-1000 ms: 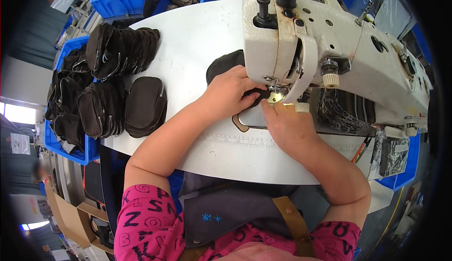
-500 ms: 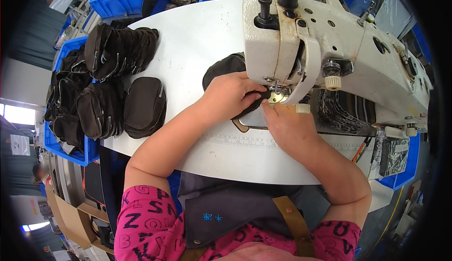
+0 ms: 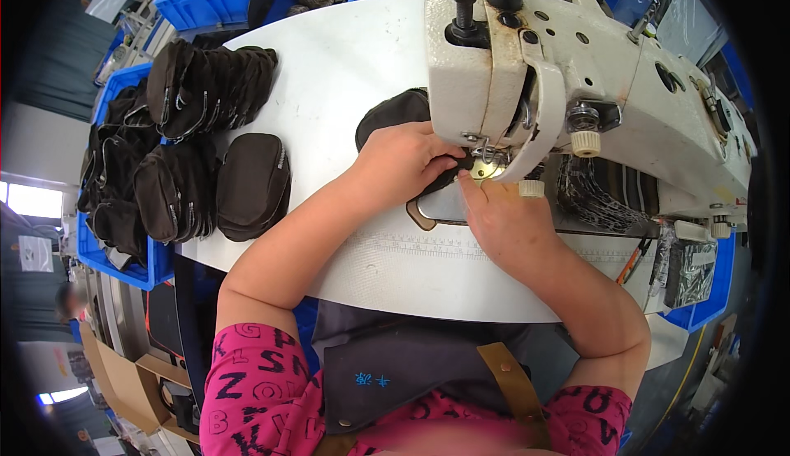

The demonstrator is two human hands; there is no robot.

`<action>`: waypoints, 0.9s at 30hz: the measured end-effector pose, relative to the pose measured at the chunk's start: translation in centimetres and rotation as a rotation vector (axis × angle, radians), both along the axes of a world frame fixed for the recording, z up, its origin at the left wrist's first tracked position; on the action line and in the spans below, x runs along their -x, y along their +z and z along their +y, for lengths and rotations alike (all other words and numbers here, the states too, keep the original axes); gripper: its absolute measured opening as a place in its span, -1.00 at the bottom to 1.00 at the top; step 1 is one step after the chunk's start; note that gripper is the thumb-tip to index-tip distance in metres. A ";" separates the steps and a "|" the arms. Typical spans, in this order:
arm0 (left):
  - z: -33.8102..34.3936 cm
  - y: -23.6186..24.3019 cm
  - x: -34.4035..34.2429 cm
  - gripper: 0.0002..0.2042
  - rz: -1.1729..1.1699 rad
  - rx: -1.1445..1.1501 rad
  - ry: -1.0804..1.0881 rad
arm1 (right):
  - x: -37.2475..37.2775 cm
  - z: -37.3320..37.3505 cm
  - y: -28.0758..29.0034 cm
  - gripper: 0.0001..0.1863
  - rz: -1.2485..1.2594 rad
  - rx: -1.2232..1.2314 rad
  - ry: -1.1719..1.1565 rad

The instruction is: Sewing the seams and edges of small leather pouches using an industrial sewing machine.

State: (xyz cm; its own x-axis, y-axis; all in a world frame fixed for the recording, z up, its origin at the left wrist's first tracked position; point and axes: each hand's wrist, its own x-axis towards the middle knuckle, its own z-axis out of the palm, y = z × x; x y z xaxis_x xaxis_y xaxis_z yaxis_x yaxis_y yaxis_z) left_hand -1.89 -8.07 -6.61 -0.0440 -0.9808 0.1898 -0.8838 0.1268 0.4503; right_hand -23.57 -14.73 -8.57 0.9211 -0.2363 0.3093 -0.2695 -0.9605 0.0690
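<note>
A dark brown zippered pouch (image 3: pixel 390 118) lies on the white table beneath the head of a white sewing machine (image 3: pixel 462 86). My left hand (image 3: pixel 401 161) is closed on the pouch, its thumb and fingers pinching the fabric just left of the presser foot (image 3: pixel 487 156). From the right, my right hand (image 3: pixel 508 219) meets the pouch's near edge, its fingertips pressed together there beside the shiny needle plate (image 3: pixel 480 173). The machine head and my fingers hide part of the pouch and the stitching point.
Stacked dark pouches (image 3: pixel 173 193) stand at the left, with a single pouch (image 3: pixel 253 186) beside them. More fill a blue bin (image 3: pixel 125 273) at the table's left edge. Dark strips with pale threads (image 3: pixel 605 193) lie under the machine arm. Orange-handled tool (image 3: pixel 632 260) sits at the right.
The pouch has shifted very slightly under the machine head. Both hands keep nearly the same place and grip.
</note>
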 end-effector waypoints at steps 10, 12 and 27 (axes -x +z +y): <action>0.0 -0.3 0.1 -0.86 -0.013 0.046 0.009 | -0.1 -0.1 -0.5 -0.48 -0.004 0.015 -0.009; -0.1 -0.5 0.3 -0.86 -0.009 0.053 0.022 | -0.1 -0.1 -0.6 -0.48 -0.003 0.024 -0.015; 3.0 3.2 0.0 -0.58 0.033 0.036 -0.149 | -0.1 -0.4 0.2 -0.52 -0.026 0.032 -0.024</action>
State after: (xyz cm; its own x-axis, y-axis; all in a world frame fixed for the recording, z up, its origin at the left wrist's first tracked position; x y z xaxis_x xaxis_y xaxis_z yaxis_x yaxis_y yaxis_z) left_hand -1.89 -5.05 -3.41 -0.1815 -0.9564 0.2289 -0.8386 0.2721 0.4720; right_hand -23.50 -15.14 -8.33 0.9068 -0.2476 0.3412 -0.2944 -0.9512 0.0923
